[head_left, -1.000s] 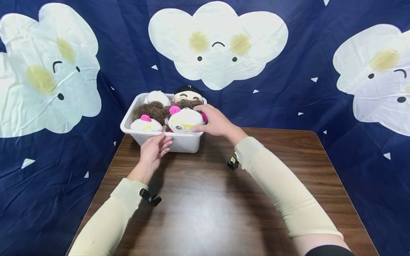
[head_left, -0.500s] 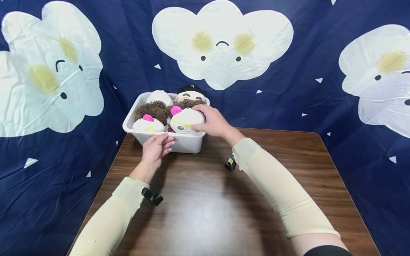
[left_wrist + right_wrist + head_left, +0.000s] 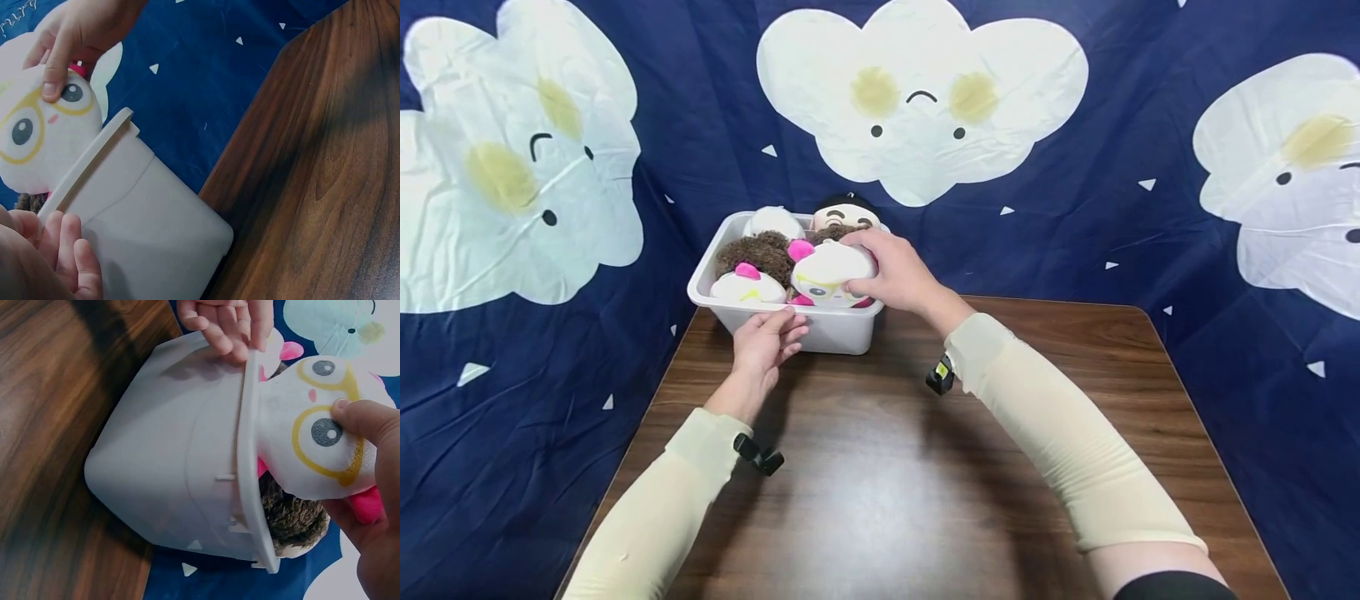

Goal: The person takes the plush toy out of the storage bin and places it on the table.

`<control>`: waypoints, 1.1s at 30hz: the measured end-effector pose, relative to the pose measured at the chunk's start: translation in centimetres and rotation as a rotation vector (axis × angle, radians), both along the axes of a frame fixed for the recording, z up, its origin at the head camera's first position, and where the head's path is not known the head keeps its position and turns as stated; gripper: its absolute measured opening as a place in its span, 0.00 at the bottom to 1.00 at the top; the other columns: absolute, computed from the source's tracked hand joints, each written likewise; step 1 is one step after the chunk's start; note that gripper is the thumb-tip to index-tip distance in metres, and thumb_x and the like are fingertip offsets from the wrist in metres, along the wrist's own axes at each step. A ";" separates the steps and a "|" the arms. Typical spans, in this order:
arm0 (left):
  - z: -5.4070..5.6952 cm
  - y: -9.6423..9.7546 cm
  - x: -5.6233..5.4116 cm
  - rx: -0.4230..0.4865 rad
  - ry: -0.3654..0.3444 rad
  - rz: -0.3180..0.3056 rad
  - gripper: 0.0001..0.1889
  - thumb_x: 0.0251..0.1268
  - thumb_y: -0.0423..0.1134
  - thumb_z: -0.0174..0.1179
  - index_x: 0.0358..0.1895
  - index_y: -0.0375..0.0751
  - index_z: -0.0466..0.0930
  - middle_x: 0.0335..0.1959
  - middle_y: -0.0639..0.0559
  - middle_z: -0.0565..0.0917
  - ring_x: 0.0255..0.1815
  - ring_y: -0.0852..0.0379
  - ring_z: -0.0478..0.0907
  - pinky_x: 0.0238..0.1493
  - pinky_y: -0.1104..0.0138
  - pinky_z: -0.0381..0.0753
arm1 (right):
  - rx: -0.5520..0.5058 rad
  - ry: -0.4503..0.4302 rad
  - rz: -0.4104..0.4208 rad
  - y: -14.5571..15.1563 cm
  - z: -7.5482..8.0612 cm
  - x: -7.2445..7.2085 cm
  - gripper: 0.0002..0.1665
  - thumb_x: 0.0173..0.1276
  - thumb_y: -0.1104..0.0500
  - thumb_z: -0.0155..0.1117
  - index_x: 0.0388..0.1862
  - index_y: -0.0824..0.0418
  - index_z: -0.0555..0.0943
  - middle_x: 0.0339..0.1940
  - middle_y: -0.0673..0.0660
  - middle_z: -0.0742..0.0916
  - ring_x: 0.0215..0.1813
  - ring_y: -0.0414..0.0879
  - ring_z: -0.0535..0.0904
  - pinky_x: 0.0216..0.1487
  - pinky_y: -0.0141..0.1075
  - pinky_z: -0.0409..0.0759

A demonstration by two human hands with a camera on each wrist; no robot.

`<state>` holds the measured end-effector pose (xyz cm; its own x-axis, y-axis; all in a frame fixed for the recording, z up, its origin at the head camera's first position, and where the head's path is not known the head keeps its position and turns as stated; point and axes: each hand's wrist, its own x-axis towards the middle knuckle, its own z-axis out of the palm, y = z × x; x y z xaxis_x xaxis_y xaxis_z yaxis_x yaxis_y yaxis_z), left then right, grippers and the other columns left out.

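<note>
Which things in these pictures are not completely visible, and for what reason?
- White bin, head view: floor hidden by toys.
- Black-topped doll, head view: below the eyes, hidden by brown fur.
- Plush with yellow glasses, left wrist view: cut off by left edge.
- Right hand, right wrist view: cut off by right edge.

At my 11 o'clock, a light-grey plastic bin (image 3: 838,332) stands upright on the worktop (image 3: 970,475), its near rim pinched at 6 o'clock by my left hand (image 3: 762,343). My right hand (image 3: 901,271) grips a white plush toy (image 3: 829,265) by the head, above the rim at the bin's 4 o'clock. It has dark grey eyes inside yellow glasses, a pink nose and a bright pink ear at its 10 o'clock.
</note>
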<state>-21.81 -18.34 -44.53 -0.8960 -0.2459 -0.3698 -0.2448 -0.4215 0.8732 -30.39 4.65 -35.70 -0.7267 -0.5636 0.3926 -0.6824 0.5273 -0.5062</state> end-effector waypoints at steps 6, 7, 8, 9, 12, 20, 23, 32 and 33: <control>-0.1 0.1 -0.1 -0.009 0.002 0.005 0.08 0.74 0.38 0.63 0.47 0.42 0.74 0.29 0.54 0.91 0.28 0.63 0.89 0.24 0.75 0.85 | -0.049 0.054 0.018 0.1 1.6 0.3 0.33 0.54 0.52 0.81 0.60 0.53 0.83 0.53 0.51 0.87 0.51 0.43 0.80 0.52 0.37 0.81; -0.1 0.1 -0.2 -0.011 0.000 0.005 0.08 0.74 0.38 0.63 0.47 0.42 0.74 0.29 0.55 0.91 0.28 0.63 0.89 0.24 0.75 0.85 | -0.054 0.064 0.021 0.1 1.9 0.3 0.33 0.54 0.52 0.81 0.60 0.53 0.83 0.53 0.51 0.87 0.50 0.43 0.79 0.51 0.37 0.81; -0.1 0.1 -0.2 -0.011 -0.003 0.004 0.08 0.74 0.38 0.63 0.47 0.42 0.74 0.29 0.55 0.91 0.28 0.63 0.89 0.24 0.75 0.85 | -0.058 0.070 0.023 0.2 2.1 0.3 0.33 0.54 0.52 0.81 0.60 0.53 0.84 0.52 0.51 0.87 0.50 0.43 0.79 0.50 0.37 0.81; 0.0 0.1 -0.2 -0.011 -0.006 0.004 0.08 0.74 0.39 0.63 0.47 0.42 0.74 0.29 0.55 0.91 0.28 0.63 0.89 0.24 0.75 0.85 | -0.060 0.073 0.026 0.2 2.4 0.4 0.32 0.54 0.52 0.81 0.60 0.52 0.84 0.51 0.51 0.87 0.49 0.43 0.79 0.49 0.36 0.81; 0.1 0.1 -0.2 -0.019 -0.016 0.008 0.08 0.73 0.39 0.64 0.47 0.43 0.74 0.29 0.55 0.91 0.28 0.63 0.89 0.24 0.75 0.85 | -0.064 0.078 0.024 0.5 3.0 0.5 0.33 0.53 0.52 0.82 0.60 0.52 0.84 0.49 0.50 0.86 0.48 0.42 0.79 0.47 0.36 0.80; 0.3 0.2 -0.2 -0.038 -0.027 0.026 0.08 0.73 0.39 0.64 0.46 0.43 0.75 0.29 0.55 0.91 0.26 0.64 0.88 0.22 0.75 0.84 | -0.085 0.083 0.025 1.4 4.5 1.3 0.33 0.53 0.52 0.82 0.60 0.51 0.85 0.48 0.49 0.87 0.48 0.40 0.80 0.45 0.36 0.80; 0.3 0.2 -0.2 -0.044 -0.032 0.028 0.08 0.73 0.39 0.64 0.47 0.43 0.76 0.30 0.55 0.91 0.27 0.64 0.88 0.23 0.75 0.84 | -0.102 0.094 0.024 1.7 5.0 1.6 0.32 0.53 0.53 0.83 0.60 0.51 0.85 0.50 0.49 0.87 0.50 0.41 0.81 0.48 0.37 0.80; 0.3 0.3 -0.3 -0.051 -0.030 0.039 0.07 0.72 0.38 0.64 0.46 0.43 0.76 0.30 0.54 0.91 0.27 0.63 0.88 0.23 0.75 0.84 | -0.190 0.122 0.024 3.1 6.8 2.4 0.31 0.54 0.54 0.82 0.59 0.52 0.87 0.51 0.49 0.89 0.50 0.39 0.80 0.47 0.35 0.79; 0.3 0.3 -0.3 -0.052 -0.028 0.037 0.07 0.72 0.38 0.64 0.46 0.43 0.76 0.29 0.54 0.91 0.27 0.63 0.88 0.23 0.75 0.85 | -0.212 0.124 0.023 3.3 7.3 2.6 0.30 0.54 0.55 0.82 0.59 0.52 0.87 0.50 0.49 0.89 0.49 0.39 0.80 0.47 0.34 0.78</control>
<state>-22.09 -18.07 -44.24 -0.8753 -0.2983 -0.3807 -0.2546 -0.3849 0.8871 -27.82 7.99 -28.45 -0.6535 -0.4753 0.5891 -0.7569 0.4018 -0.5155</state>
